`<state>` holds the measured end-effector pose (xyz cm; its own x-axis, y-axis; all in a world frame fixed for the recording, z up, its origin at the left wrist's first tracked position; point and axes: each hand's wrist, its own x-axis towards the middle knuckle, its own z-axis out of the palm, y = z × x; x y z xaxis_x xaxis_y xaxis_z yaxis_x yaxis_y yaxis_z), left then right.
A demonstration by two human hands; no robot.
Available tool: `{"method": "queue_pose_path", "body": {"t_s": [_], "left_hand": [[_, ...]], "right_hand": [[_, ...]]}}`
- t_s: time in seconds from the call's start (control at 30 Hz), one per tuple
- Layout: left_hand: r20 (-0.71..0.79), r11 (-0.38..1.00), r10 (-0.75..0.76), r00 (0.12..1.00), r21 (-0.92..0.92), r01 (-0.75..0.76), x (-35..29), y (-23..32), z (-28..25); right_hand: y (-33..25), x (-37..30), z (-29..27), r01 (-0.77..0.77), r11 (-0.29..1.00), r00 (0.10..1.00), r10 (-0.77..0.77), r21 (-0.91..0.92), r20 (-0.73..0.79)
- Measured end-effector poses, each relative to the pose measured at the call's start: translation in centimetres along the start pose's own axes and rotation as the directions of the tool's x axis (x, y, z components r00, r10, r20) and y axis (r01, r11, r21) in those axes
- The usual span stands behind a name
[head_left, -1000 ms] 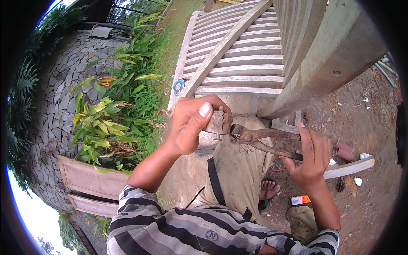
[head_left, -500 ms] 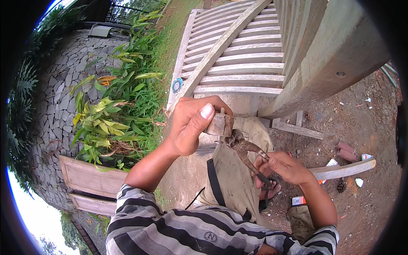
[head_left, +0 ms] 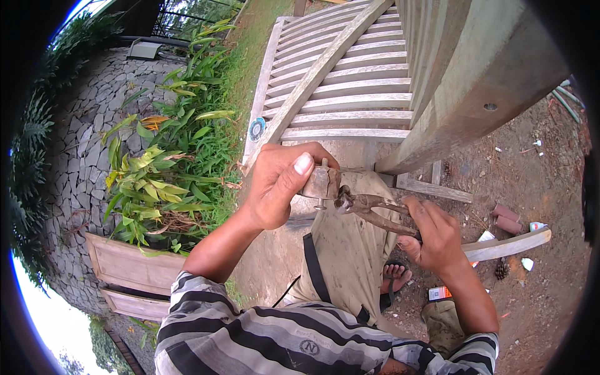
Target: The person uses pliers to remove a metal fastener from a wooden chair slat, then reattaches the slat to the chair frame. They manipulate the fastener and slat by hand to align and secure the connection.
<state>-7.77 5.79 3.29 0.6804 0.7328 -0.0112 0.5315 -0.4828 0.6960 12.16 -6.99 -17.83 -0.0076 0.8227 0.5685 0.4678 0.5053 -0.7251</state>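
Note:
My left hand [head_left: 275, 187] is closed round a small, cracked brown block [head_left: 322, 183], its thumb pressed on top. A metal bolt or pin [head_left: 320, 205] runs through the block and sticks out at both ends. With my right hand [head_left: 434, 237] I grip the handles of rusty pincers [head_left: 381, 219], which point left. The pincers' head lies right beside the block; whether the jaws touch it I cannot tell. Both hands are held above my trouser leg [head_left: 340, 262].
A slatted wooden bench [head_left: 350, 103] stands ahead, a round abrasive disc [head_left: 257, 129] on its left edge. A thick wooden post [head_left: 475, 87] rises at right. A curved wooden piece [head_left: 509, 244], sandpaper rolls [head_left: 506, 219] and a pine cone [head_left: 502, 270] lie on the dirt.
My right hand has moved up and right and turned over, swinging the pincers' handles to the right. The left hand with the block has hardly moved.

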Motion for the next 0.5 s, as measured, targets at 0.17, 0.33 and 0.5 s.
{"method": "queue_pose_path", "body": {"t_s": [0.17,0.33,0.5], "left_hand": [[0.111,0.999,-0.007,0.994,0.032,0.004,-0.2,0.1,-1.2],[0.038,1.000,0.001,0.999,-0.029,0.000,0.3,0.7,-1.2],[0.007,0.999,0.020,1.000,-0.047,-0.020,-0.3,-0.1,-1.0]], "right_hand": [[-0.3,1.1,0.2,-0.789,0.010,0.607,-0.146,0.615,0.781],[-2.3,1.8,0.6,-0.784,0.074,0.619,0.024,0.616,0.785],[-3.7,1.8,-2.2,-0.351,0.919,0.919,0.301,0.178,0.256]]}}
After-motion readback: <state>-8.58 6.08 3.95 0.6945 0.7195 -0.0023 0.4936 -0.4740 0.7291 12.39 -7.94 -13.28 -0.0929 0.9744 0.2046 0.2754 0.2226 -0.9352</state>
